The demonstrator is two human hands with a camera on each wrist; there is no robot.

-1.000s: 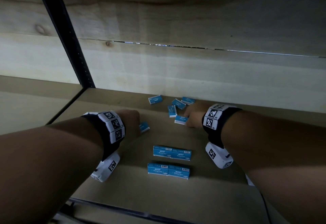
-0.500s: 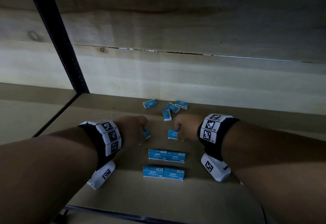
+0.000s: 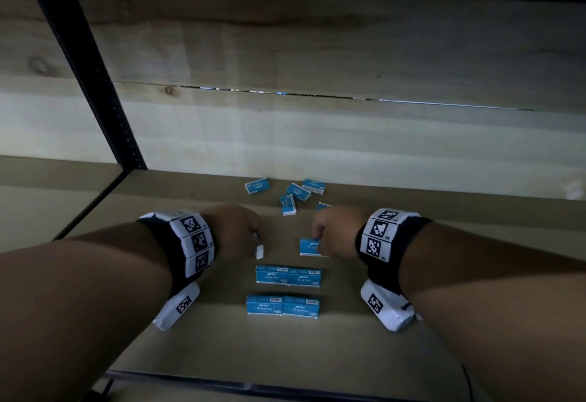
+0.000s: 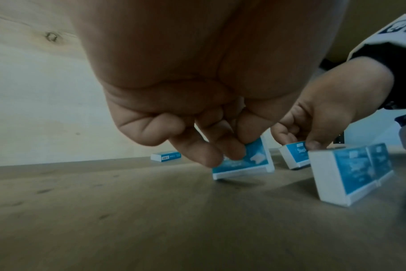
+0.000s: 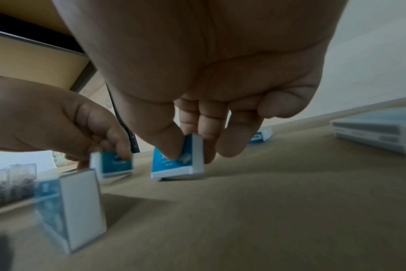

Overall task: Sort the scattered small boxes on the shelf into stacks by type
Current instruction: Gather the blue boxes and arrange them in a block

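Small blue-and-white staple boxes lie on a wooden shelf point(image 3: 196, 354). My left hand point(image 3: 241, 230) pinches one box point(image 4: 243, 163) between thumb and fingers, tilted just above the shelf. My right hand point(image 3: 333, 230) pinches another box point(image 3: 309, 247), which the right wrist view shows as a tilted box point(image 5: 176, 161). Toward me, two rows of paired boxes stand side by side: the farther row point(image 3: 288, 275) and the nearer row point(image 3: 283, 305). Several loose boxes point(image 3: 291, 197) lie scattered near the back wall.
A black upright post point(image 3: 92, 78) stands at the back left. Pale wooden boards point(image 3: 317, 135) form the back wall. A flat grey-white box point(image 5: 380, 133) lies to the right, and clear plastic containers point(image 5: 12, 181) sit far left in the right wrist view.
Both hands have drawn back from the scattered boxes toward me, each carrying one box. The left hand's box has turned on edge.
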